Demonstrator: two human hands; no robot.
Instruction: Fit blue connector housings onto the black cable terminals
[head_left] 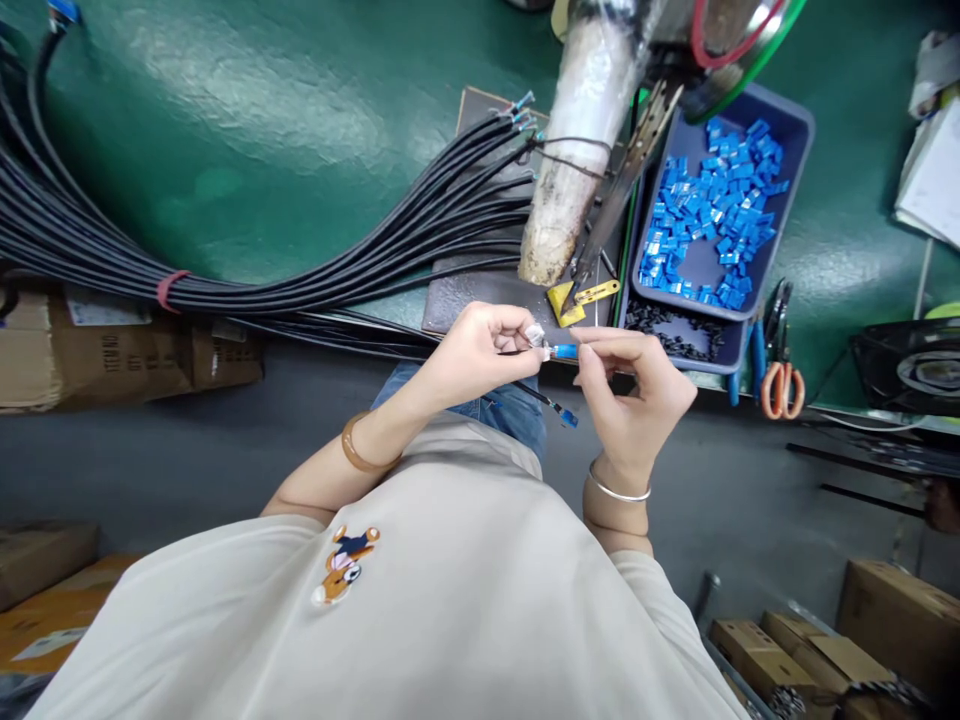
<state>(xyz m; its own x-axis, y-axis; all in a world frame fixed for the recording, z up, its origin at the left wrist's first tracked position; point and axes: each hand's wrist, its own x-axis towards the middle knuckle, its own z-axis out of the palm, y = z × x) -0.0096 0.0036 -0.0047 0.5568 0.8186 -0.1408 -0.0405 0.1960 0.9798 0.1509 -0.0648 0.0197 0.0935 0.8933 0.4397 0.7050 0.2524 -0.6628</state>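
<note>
My left hand (484, 350) is closed on the end of a black cable, with white tape on its fingertips. My right hand (634, 385) pinches a small blue connector (565, 352) at that cable end, between thumb and forefinger. Whether the connector is fully seated on the wires I cannot tell. Just below hangs another black cable ending in a blue connector (568, 416). A bundle of black cables (300, 292), tied with a red band (171, 290), lies along the bench to the left, its bared ends on a dark board (450, 305).
A bin of blue connectors (712, 215) stands to the right, above a tray of small black parts (679, 335). Orange-handled scissors (782, 388) hang at the bench edge. A wrapped white tube (574, 150) reaches down above my hands, near a yellow piece (566, 305).
</note>
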